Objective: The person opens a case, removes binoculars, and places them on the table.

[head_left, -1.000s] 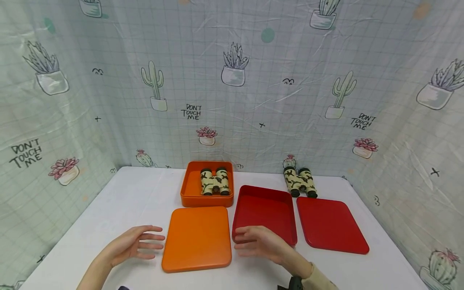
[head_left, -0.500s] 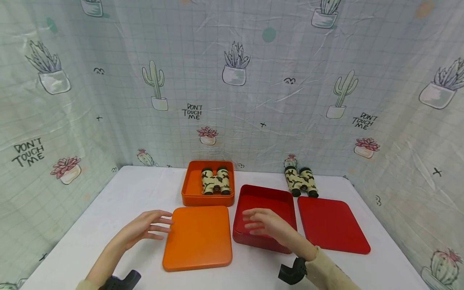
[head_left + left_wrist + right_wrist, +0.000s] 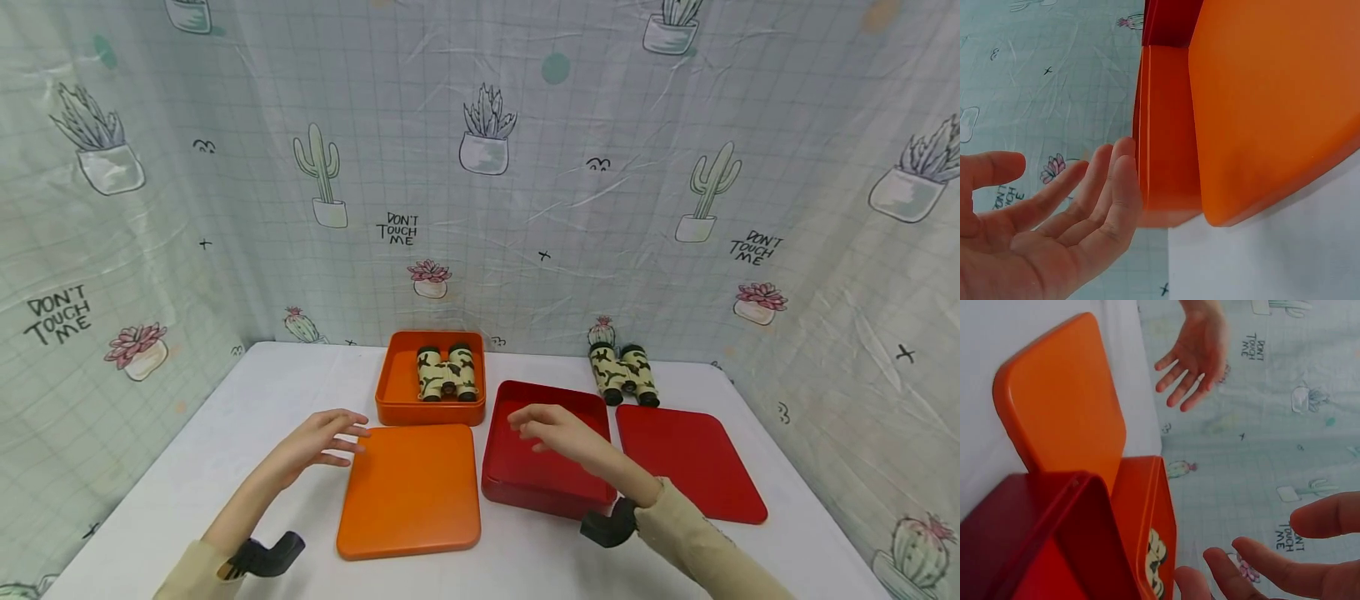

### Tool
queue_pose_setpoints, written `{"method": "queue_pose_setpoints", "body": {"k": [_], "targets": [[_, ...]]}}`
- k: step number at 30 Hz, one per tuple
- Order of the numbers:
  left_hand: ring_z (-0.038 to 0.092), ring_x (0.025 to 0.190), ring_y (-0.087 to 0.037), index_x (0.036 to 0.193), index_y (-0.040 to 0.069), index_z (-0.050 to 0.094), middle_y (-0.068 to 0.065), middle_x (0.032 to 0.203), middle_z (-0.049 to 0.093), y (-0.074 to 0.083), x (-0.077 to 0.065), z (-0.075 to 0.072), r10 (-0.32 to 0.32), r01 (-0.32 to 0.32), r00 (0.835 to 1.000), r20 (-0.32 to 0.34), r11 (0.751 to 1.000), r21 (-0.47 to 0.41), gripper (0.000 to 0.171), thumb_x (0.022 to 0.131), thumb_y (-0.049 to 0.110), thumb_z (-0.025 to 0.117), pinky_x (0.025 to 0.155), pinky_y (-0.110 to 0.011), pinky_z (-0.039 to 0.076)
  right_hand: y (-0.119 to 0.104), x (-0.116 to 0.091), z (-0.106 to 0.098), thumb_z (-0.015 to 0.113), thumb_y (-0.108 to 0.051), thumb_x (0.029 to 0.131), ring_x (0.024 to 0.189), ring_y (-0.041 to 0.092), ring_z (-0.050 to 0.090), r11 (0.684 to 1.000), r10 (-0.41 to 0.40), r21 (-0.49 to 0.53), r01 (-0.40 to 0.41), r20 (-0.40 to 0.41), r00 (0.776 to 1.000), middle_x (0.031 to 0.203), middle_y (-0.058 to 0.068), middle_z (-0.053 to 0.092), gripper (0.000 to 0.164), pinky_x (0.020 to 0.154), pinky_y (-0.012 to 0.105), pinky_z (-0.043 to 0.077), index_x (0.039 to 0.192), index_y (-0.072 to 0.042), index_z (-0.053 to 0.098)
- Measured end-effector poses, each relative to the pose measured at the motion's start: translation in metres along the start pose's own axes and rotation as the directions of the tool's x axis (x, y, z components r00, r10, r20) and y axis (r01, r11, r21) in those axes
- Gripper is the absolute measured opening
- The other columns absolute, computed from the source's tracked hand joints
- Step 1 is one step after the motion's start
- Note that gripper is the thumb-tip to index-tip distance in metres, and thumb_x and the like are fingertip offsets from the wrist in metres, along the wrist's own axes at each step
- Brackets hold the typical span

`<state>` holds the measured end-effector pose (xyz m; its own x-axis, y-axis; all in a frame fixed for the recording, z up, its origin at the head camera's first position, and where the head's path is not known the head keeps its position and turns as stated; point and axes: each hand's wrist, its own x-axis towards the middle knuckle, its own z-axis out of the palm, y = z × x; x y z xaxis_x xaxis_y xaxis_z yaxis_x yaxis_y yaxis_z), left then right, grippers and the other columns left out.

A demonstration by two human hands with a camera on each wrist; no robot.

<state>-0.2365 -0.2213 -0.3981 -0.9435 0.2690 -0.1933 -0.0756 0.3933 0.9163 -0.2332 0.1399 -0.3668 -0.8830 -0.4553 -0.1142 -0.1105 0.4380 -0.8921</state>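
My left hand (image 3: 315, 446) hovers over the left far corner of the orange lid (image 3: 408, 492), fingers relaxed and nothing held. My right hand (image 3: 558, 433) is above the open red box (image 3: 547, 496), its fingers loosely bent around nothing. Behind the orange lid stands the orange box (image 3: 431, 414), with camouflage binoculars (image 3: 447, 374) lying inside it. In the left wrist view the fingers (image 3: 1116, 206) appear beside the orange box (image 3: 1172, 137). The right wrist view shows the red box (image 3: 1054, 531) close by.
A red lid (image 3: 690, 462) lies flat to the right of the red box. Beyond it, a second pair of camouflage binoculars (image 3: 622, 375) rests near the back edge of the white table (image 3: 300, 375). A patterned curtain (image 3: 525, 208) encloses the back and sides.
Both hands have moved forward over the table, the left also slightly right and the right hand farther over the red box. The boxes, lids and binoculars stay in place.
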Motion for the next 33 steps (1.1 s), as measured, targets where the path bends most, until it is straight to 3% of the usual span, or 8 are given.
{"method": "queue_pose_setpoints", "body": {"k": [7,12,23,29,33], "targets": [[0.062,0.096,-0.031,0.123,-0.007,0.043,-0.027,0.117,0.054,0.011,0.012,0.001,0.042,-0.039,0.998,-0.039,0.997,0.064,0.045,0.095,0.029,0.038,0.076,-0.038,0.054,-0.004,0.009,-0.008,0.043,-0.014,0.091,0.105,0.034,0.052,0.997,-0.01,-0.071,0.008,-0.037,0.999,0.119,0.021,0.053,0.032,0.082,0.034,0.05,0.117,0.002,0.052],[0.062,0.096,-0.031,0.123,-0.008,0.042,-0.028,0.118,0.053,0.017,0.02,0.002,0.066,-0.061,0.997,-0.051,0.994,0.094,0.045,0.095,0.027,0.037,0.077,-0.041,0.053,0.0,0.016,-0.012,0.043,-0.015,0.092,0.107,0.033,0.052,0.998,0.02,-0.055,-0.023,-0.052,0.998,0.12,0.021,0.053,0.033,0.084,0.035,0.049,0.118,0.003,0.052],[0.063,0.092,-0.029,0.12,-0.007,0.046,-0.026,0.114,0.056,0.022,0.042,-0.006,0.134,-0.111,0.983,-0.123,0.977,0.179,0.041,0.095,0.025,0.039,0.073,-0.035,0.054,0.004,0.04,-0.014,0.043,-0.016,0.092,0.108,0.03,0.052,0.993,0.03,-0.115,-0.04,-0.092,0.995,0.12,0.018,0.054,0.033,0.083,0.035,0.049,0.118,0.001,0.053],[0.064,0.087,-0.03,0.114,-0.005,0.053,-0.025,0.108,0.059,0.021,0.057,-0.004,0.204,-0.149,0.961,-0.186,0.951,0.272,0.033,0.093,0.02,0.044,0.066,-0.031,0.055,0.01,0.054,-0.019,0.043,-0.014,0.092,0.106,0.028,0.053,0.979,-0.003,-0.203,-0.017,-0.096,0.995,0.119,0.019,0.055,0.031,0.08,0.034,0.05,0.116,0.003,0.054],[0.062,0.083,-0.032,0.107,-0.004,0.057,-0.023,0.103,0.061,0.02,0.067,0.0,0.294,-0.2,0.933,-0.209,0.904,0.379,0.028,0.09,0.017,0.048,0.063,-0.031,0.053,0.013,0.06,-0.019,0.045,-0.015,0.091,0.106,0.027,0.054,0.955,-0.048,-0.295,0.016,-0.099,0.994,0.118,0.016,0.057,0.031,0.086,0.037,0.048,0.116,0.002,0.055]]}}
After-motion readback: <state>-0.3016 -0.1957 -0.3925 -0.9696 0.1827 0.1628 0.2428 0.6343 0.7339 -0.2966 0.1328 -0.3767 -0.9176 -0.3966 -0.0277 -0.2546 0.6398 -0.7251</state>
